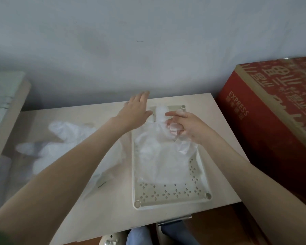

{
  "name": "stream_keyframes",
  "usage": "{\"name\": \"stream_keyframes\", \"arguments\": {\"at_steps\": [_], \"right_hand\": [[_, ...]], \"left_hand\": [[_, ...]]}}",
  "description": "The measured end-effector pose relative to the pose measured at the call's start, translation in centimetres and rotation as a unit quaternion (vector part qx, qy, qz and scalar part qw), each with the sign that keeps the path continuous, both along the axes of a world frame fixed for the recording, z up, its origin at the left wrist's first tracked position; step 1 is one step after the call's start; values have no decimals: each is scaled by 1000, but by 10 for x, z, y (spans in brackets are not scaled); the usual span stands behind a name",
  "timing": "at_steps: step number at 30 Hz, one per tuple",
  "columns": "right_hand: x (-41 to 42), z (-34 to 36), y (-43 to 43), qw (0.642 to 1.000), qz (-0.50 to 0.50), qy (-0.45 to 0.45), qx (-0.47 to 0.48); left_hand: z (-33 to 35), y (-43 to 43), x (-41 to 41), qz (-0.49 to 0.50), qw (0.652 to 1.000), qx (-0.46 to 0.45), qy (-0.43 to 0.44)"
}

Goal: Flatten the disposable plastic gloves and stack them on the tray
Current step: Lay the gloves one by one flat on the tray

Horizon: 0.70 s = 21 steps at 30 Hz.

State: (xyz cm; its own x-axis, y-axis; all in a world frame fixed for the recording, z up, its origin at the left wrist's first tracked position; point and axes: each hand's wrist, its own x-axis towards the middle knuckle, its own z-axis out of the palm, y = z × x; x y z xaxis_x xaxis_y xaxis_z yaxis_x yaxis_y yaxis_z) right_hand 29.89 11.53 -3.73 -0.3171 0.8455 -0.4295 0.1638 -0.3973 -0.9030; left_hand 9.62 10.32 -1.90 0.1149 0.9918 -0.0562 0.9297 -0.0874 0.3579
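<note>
Glove (166,152) on tray (168,197): fingers pinched by right hand (185,126); left hand (136,112) held open, empty. Risk: film may be dragged askew on release.

left hand (136,112): flat, fingers spread, reaching forward | right hand (182,126): grip pinched, fingers curled

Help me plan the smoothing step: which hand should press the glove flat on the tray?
Left hand, probably: it is open and flat at the tray's far left edge. The right hand is pinching the glove.
</note>
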Motion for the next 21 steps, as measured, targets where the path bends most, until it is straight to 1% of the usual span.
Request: {"name": "stream_keyframes", "arguments": {"at_steps": [1,3,5,7,9,10,13,15,18,21], "right_hand": [[-1,-1,0,1000,-9,-1,-1],[-3,-4,-1,1000,-22,-13,6],[-5,-7,-1,998,-18,-51,30],[-7,-9,-1,997,-23,-54,40],[-8,-9,-2,997,-25,-50,48],[-8,-9,-3,996,-20,-67,56],[-5,-3,-7,987,-7,-138,77],[1,3,-7,978,13,-180,100],[11,13,-8,955,76,-248,144],[22,17,-9,939,133,-279,151]], "left_hand": [[-4,-7,3,19,998,34,54],[-11,-24,11,38,984,136,110],[-20,-38,20,22,965,228,124],[-28,-52,31,-9,964,248,98],[-34,-64,41,-48,968,227,95],[-37,-70,45,-65,973,198,101],[-42,-78,51,-82,986,60,131],[-45,-79,50,-76,985,-12,158],[-54,-80,52,-76,980,-40,181],[-59,-79,54,-80,976,-52,194]]}}
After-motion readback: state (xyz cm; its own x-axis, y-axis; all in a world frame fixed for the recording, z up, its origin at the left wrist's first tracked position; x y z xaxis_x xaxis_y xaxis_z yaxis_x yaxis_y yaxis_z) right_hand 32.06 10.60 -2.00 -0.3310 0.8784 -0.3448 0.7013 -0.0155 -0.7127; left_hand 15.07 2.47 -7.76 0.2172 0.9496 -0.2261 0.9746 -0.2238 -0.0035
